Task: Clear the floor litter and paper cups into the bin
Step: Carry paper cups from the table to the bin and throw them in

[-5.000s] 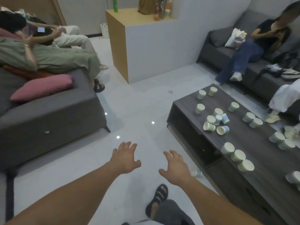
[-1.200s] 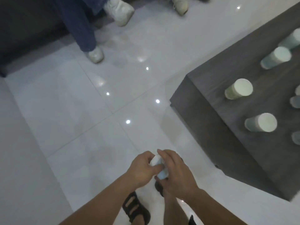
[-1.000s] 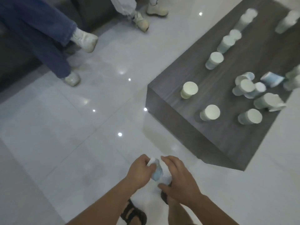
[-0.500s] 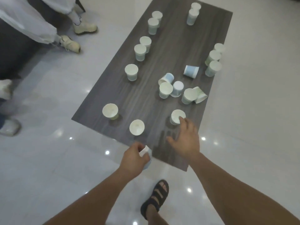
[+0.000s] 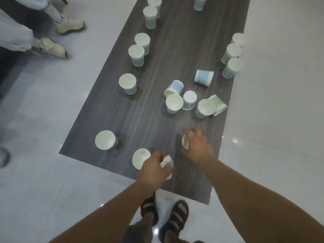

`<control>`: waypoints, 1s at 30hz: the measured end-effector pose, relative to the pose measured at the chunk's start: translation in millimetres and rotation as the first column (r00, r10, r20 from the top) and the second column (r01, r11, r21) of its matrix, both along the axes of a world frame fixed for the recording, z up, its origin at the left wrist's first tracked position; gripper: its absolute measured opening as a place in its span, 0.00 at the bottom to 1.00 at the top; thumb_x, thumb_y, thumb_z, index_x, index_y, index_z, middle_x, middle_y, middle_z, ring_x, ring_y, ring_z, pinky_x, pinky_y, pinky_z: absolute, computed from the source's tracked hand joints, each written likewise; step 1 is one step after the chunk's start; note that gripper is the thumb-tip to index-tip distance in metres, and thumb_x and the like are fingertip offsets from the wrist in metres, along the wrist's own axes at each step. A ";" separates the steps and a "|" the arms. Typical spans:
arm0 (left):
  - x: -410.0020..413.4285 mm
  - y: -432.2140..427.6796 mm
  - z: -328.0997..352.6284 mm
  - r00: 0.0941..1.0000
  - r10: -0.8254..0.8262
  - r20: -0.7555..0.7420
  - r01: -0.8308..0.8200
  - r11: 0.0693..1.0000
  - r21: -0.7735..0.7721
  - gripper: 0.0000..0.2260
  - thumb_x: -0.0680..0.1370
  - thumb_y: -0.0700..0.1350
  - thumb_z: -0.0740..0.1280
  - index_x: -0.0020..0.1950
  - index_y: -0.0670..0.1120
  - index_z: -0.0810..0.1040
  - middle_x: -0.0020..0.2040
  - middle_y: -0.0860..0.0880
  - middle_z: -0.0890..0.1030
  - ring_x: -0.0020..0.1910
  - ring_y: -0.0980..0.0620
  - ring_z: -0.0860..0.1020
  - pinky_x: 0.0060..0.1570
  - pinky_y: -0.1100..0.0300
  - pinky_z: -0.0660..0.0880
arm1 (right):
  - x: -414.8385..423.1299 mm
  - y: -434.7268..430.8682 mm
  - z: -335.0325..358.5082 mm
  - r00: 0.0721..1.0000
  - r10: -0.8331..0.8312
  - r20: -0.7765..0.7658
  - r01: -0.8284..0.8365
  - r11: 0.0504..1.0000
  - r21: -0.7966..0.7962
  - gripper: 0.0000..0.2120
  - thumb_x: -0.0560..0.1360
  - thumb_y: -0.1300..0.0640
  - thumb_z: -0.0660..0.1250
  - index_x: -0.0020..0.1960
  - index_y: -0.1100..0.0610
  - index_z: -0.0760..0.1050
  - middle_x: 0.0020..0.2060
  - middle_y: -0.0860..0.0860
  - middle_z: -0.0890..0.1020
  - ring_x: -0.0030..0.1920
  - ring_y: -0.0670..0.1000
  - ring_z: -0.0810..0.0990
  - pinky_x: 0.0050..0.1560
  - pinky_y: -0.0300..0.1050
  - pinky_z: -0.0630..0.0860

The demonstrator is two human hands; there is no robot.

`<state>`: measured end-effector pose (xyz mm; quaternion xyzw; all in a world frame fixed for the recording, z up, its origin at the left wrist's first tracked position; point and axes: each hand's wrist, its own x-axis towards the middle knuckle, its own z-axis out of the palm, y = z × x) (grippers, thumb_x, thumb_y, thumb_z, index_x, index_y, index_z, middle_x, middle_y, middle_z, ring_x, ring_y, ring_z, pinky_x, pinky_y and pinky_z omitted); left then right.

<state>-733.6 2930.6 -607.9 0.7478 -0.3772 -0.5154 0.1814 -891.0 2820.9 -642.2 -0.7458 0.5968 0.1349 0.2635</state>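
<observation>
Left hand (image 5: 154, 170): is gripping a crumpled white paper cup (image 5: 167, 163), with fingers and thumb curling tightly round it.
Crumpled cup location: is sitting in the left fist, above the near end of the long dark grey wood-grain table (image 5: 149, 116).
Right hand (image 5: 198, 146): is reaching over the table's near right part and closing on a second white paper cup (image 5: 185, 142). The fingers are arching over its rim and the thumb is coming in on the near side. Motion blur is softening the fingertips.
Second cup location: is standing on the table under the right palm, mostly covered.
Nearest neighbours: one upright white cup (image 5: 141, 157) is standing just beside the left hand. Another upright cup (image 5: 105, 139) is standing further left.
Mid-table group: an overturned blue-banded cup (image 5: 204, 78) and a tipped green-printed cup (image 5: 218, 104) are lying on their sides among upright ones.
Floor: glossy white tiles (image 5: 52, 181) are surrounding the table.
Wearer's feet: black strapped sandals (image 5: 175, 216) are standing at the table's near end.
Bystanders: pale shoes (image 5: 70, 25) are resting on the floor at upper left.
</observation>
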 end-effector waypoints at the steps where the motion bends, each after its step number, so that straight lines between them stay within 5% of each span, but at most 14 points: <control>1: 2.1 -4.5 1.6 1.000 -0.014 0.004 0.014 1.000 0.002 0.11 0.74 0.45 0.68 0.54 0.54 0.73 0.44 0.59 0.77 0.44 0.56 0.77 0.51 0.49 0.78 | -1.9 4.2 1.0 1.000 -0.023 0.010 0.023 1.000 0.015 0.34 0.74 0.52 0.70 0.75 0.45 0.58 0.72 0.53 0.61 0.69 0.59 0.65 0.62 0.55 0.73; 7: 0.2 -33.3 37.2 0.987 -0.153 0.048 0.152 0.988 0.016 0.13 0.74 0.47 0.68 0.58 0.50 0.73 0.46 0.55 0.78 0.45 0.53 0.77 0.49 0.56 0.75 | -27.6 42.9 42.6 0.984 -0.176 0.031 0.175 0.984 0.035 0.33 0.73 0.45 0.69 0.74 0.45 0.59 0.68 0.50 0.64 0.64 0.56 0.70 0.59 0.50 0.74; 14: -64.7 -52.8 105.7 0.950 -0.306 0.064 0.302 0.951 0.061 0.08 0.74 0.45 0.69 0.49 0.53 0.72 0.46 0.53 0.78 0.44 0.52 0.77 0.45 0.61 0.72 | -112.2 83.0 126.9 0.946 -0.315 0.082 0.314 0.949 0.015 0.33 0.73 0.40 0.68 0.74 0.44 0.59 0.68 0.48 0.66 0.62 0.51 0.72 0.57 0.47 0.76; 22: -214.2 -96.8 178.8 0.904 -0.394 0.165 0.410 0.909 -0.077 0.07 0.73 0.41 0.68 0.42 0.52 0.71 0.38 0.55 0.77 0.35 0.60 0.74 0.27 0.73 0.65 | -277.6 70.7 205.3 0.936 -0.336 0.108 0.345 0.936 -0.076 0.33 0.75 0.43 0.65 0.76 0.46 0.57 0.68 0.49 0.64 0.62 0.52 0.70 0.55 0.47 0.75; 30: -384.5 -129.5 214.8 0.824 -0.525 0.213 0.563 0.802 -0.202 0.06 0.74 0.49 0.68 0.48 0.55 0.72 0.41 0.56 0.78 0.37 0.62 0.75 0.33 0.69 0.68 | -428.0 49.9 249.9 0.895 -0.430 0.115 0.443 0.889 -0.119 0.33 0.74 0.43 0.65 0.76 0.46 0.56 0.67 0.49 0.65 0.63 0.53 0.70 0.55 0.47 0.74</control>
